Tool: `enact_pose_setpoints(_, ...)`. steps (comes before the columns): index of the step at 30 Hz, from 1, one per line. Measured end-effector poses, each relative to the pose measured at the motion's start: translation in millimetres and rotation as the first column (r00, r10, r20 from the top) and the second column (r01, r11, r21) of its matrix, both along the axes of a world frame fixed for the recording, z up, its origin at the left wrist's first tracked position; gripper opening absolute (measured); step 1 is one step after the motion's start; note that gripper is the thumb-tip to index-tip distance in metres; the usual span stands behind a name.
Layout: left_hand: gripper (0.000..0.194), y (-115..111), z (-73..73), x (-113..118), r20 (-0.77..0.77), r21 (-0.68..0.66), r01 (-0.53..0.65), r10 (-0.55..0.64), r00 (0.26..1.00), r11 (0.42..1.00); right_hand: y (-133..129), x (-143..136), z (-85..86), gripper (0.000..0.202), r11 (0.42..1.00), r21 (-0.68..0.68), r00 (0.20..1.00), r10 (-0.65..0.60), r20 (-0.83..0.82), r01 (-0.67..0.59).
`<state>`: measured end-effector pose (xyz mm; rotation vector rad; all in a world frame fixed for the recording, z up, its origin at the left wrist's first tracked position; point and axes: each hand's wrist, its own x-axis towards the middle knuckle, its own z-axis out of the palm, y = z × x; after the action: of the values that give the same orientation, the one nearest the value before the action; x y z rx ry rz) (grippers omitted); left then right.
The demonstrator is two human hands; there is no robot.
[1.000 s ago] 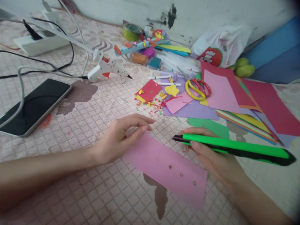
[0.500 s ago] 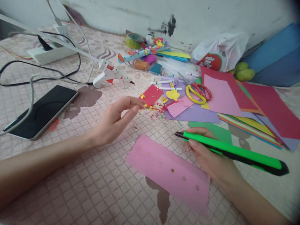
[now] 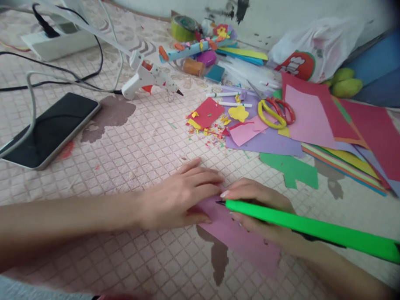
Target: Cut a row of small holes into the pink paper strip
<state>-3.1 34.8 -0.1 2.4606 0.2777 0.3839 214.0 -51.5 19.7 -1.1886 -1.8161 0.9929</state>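
Note:
My left hand (image 3: 183,192) lies flat with outstretched fingers over the far left end of a pink paper strip (image 3: 227,230), pressing on it. My right hand (image 3: 264,207) grips a green utility knife (image 3: 288,221) with black parts. Its dark pointed tip is at the paper, close to the left fingertips; whether it cuts in cannot be told. Small round spots or holes show on the strip, partly behind the right fingers. A green paper scrap (image 3: 292,166) lies beyond the right hand.
Scissors (image 3: 271,114), a yellow paper flower (image 3: 238,113) and coloured paper sheets (image 3: 310,115) lie behind the hands. A white glue gun (image 3: 151,77) with its cable, a phone (image 3: 51,129) and a power strip (image 3: 58,43) are at left. A plastic bag (image 3: 317,49) stands at the back.
My left hand has come down from beside the paper scraps onto the pink strip. My right hand has brought the utility knife left to the paper. The view has shifted slightly.

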Motion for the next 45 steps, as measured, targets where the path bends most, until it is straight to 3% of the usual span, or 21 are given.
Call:
enact_pose_setpoints(7,0.048,0.9,-2.2,-0.2,0.019,-0.019,-0.011,0.011,1.0,1.0,-1.7,5.0,-6.7,0.025,0.999,0.034,1.0,-0.012,-0.009,0.012)
enact_pose_setpoints(17,0.049,0.7,-3.5,-0.5,0.037,-0.031,-0.012,0.013,0.999,0.999,-9.0,-4.1,4.0,0.021,0.994,0.052,0.995,-0.098,0.013,0.097)
enact_pose_setpoints(20,0.047,-0.5,-3.0,-0.6,0.044,-0.042,-0.027,0.029,0.999,0.999,-9.9,-0.5,7.8,0.018,0.995,-0.002,0.994,-0.095,0.044,0.095)
enact_pose_setpoints(24,0.044,-3.4,-2.1,-1.3,0.06,-0.043,-0.095,0.098,0.993,0.995,-10.0,11.8,12.1,0.024,0.982,-0.186,0.997,-0.016,0.076,0.03)
enact_pose_setpoints(27,0.042,-4.8,-1.6,-1.4,0.066,-0.039,-0.115,0.117,0.991,0.993,-10.5,18.7,12.3,0.029,0.977,-0.212,0.998,0.015,0.069,0.0)
enact_pose_setpoints(31,0.042,-5.1,-0.5,-1.5,0.082,-0.043,-0.13,0.133,0.988,0.991,-11.9,16.4,10.3,0.025,0.983,-0.175,0.998,-0.048,0.029,0.053)
enact_pose_setpoints(36,0.04,-5.0,0.2,-2.1,0.103,-0.051,-0.15,0.155,0.983,0.987,-10.9,3.2,5.2,0.025,0.988,0.038,0.987,-0.15,0.061,0.148)
enact_pose_setpoints(40,0.037,-4.3,-2.1,-1.9,0.124,-0.035,-0.152,0.156,0.98,0.988,-8.2,-1.6,0.1,0.024,0.983,0.144,0.993,-0.12,0.02,0.115)
enact_pose_setpoints(45,0.04,-3.3,-3.2,-0.9,0.11,-0.014,-0.15,0.151,0.982,0.989,-8.8,-4.2,1.5,0.026,0.992,0.094,0.997,-0.082,-0.004,0.082)
